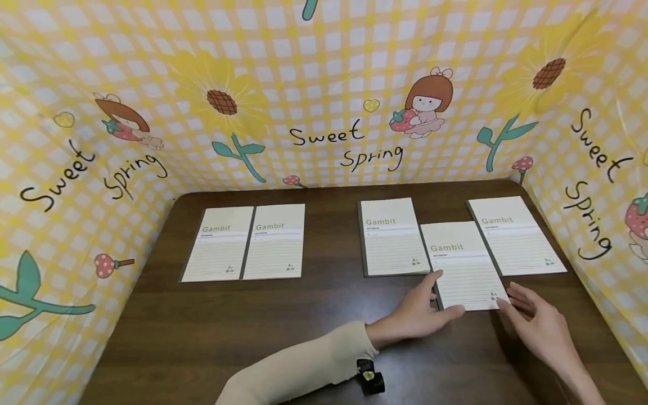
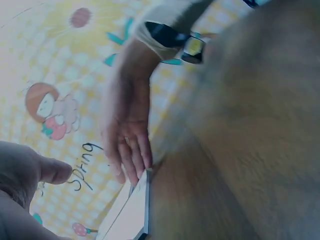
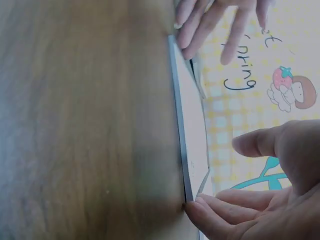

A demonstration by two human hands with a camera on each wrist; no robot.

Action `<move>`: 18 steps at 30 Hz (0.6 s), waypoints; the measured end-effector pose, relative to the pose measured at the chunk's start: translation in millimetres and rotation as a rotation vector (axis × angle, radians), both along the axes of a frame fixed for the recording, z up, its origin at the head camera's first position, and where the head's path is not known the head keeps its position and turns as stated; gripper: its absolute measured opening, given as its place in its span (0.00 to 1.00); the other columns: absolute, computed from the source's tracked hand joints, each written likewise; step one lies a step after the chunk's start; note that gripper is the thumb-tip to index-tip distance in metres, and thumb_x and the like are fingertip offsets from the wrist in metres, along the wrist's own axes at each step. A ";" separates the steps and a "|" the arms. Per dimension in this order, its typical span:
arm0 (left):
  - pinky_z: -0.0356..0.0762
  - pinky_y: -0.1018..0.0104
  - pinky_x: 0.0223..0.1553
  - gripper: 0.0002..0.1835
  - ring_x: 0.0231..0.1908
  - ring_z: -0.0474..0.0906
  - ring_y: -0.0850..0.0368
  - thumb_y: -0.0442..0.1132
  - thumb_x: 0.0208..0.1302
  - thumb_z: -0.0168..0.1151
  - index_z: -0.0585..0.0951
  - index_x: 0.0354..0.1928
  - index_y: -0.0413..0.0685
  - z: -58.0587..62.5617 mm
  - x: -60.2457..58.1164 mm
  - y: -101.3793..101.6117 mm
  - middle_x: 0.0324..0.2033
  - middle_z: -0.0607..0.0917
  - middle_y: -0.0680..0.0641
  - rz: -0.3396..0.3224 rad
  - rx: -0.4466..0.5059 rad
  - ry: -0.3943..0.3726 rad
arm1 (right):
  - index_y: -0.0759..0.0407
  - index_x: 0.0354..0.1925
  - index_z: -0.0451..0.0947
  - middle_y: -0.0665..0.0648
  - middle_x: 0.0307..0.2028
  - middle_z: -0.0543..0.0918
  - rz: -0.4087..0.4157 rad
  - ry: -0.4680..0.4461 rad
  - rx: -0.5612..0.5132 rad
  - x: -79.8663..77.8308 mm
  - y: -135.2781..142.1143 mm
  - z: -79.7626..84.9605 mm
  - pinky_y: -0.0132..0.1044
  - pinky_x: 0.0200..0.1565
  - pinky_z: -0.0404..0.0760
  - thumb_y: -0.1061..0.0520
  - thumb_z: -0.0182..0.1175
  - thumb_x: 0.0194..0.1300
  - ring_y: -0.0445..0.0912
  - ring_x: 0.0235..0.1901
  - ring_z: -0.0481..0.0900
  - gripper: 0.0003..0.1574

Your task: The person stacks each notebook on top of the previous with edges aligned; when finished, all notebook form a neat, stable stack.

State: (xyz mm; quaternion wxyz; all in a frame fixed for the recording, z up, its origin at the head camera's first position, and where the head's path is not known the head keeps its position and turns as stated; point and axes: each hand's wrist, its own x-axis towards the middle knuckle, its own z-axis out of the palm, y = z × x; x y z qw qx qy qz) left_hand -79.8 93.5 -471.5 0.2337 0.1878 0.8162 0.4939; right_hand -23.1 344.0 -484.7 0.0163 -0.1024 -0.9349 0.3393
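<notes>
A cream notebook (image 1: 463, 281) marked "Gambit", with a dark spine, is between my two hands. My left hand (image 1: 420, 309) touches its left spine edge with extended fingers, the thumb apart from them near the lower corner. At the lower right corner, my right hand (image 1: 544, 326) touches the edge with its fingertips. The right wrist view shows the right fingers (image 3: 220, 215) against the notebook's end (image 3: 192, 135), thumb held away. In the left wrist view the notebook (image 2: 132, 210) appears edge-on, near the right hand's straight fingers. Whether it lies flat or is slightly raised, I cannot tell.
Similar notebooks lie just left (image 1: 395, 247) and right (image 1: 521, 242) of the middle one. Two more, a left one (image 1: 217, 253) and its neighbour (image 1: 273, 250), sit side by side farther left on the dark wooden table (image 1: 243, 315). Yellow checked cloth (image 1: 324, 73) walls the table.
</notes>
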 end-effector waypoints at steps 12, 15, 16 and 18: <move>0.78 0.47 0.67 0.37 0.65 0.78 0.45 0.33 0.63 0.69 0.69 0.74 0.38 4.7 -11.5 4.5 0.65 0.79 0.34 0.392 0.495 -0.540 | 0.73 0.70 0.71 0.23 0.38 0.81 -0.107 -0.128 -0.261 -8.6 15.6 -4.4 0.17 0.35 0.77 0.45 0.69 0.70 0.13 0.36 0.72 0.44; 0.77 0.43 0.68 0.38 0.66 0.77 0.43 0.31 0.63 0.68 0.67 0.75 0.34 3.2 -13.3 4.4 0.65 0.79 0.34 0.400 0.535 -0.607 | 0.77 0.70 0.69 0.19 0.34 0.77 -0.119 -0.152 -0.324 -10.6 18.2 -6.3 0.17 0.36 0.80 0.48 0.70 0.70 0.15 0.36 0.75 0.45; 0.78 0.43 0.67 0.37 0.66 0.77 0.42 0.31 0.64 0.67 0.66 0.75 0.34 2.4 -13.6 4.4 0.65 0.79 0.33 0.401 0.544 -0.624 | 0.78 0.70 0.68 0.20 0.34 0.78 -0.118 -0.156 -0.348 -11.3 19.1 -7.2 0.18 0.36 0.80 0.49 0.70 0.70 0.16 0.36 0.76 0.45; 0.81 0.42 0.64 0.36 0.63 0.79 0.40 0.29 0.64 0.66 0.68 0.74 0.33 0.6 -14.0 4.8 0.65 0.78 0.34 0.414 0.564 -0.650 | 0.78 0.69 0.70 0.21 0.33 0.79 -0.114 -0.160 -0.393 -12.2 21.4 -9.0 0.19 0.37 0.82 0.53 0.70 0.70 0.18 0.36 0.78 0.41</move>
